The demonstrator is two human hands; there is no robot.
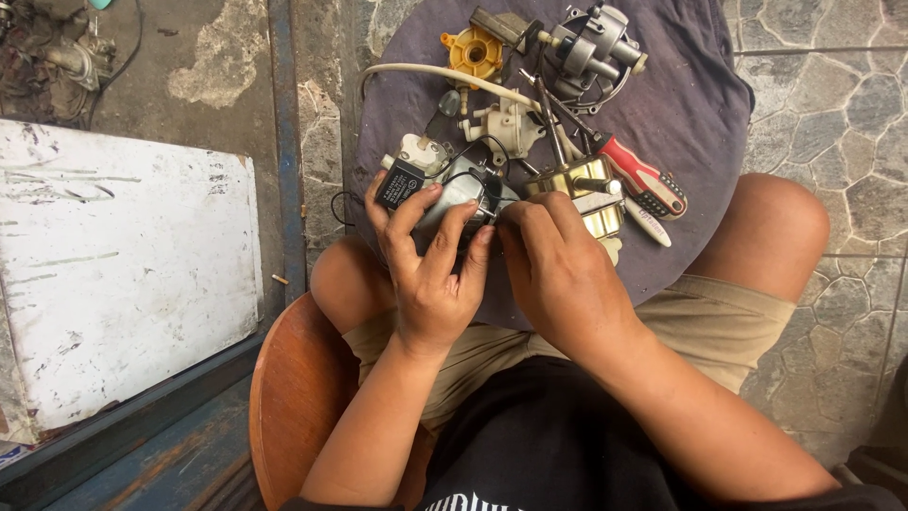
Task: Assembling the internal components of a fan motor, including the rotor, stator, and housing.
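My left hand (430, 265) is wrapped around a small silver motor body (463, 194) with black wires, held over a dark cloth (681, 104) spread across my knees. A black box-shaped capacitor (401, 183) hangs off the wires just above my left fingers. My right hand (558, 260) pinches at the motor's right side, its fingertips touching the metal next to a brass-coloured motor housing (586, 194). A red-and-black handled screwdriver (643, 178) lies on the cloth to the right of my hands.
More parts lie on the cloth: a yellow plastic gear piece (476, 52), a grey metal housing (591, 43), a cream plastic part (506, 123), a white cable (426, 74). A worn white panel (123, 274) lies left. I sit on a wooden stool (293, 397); stone paving surrounds.
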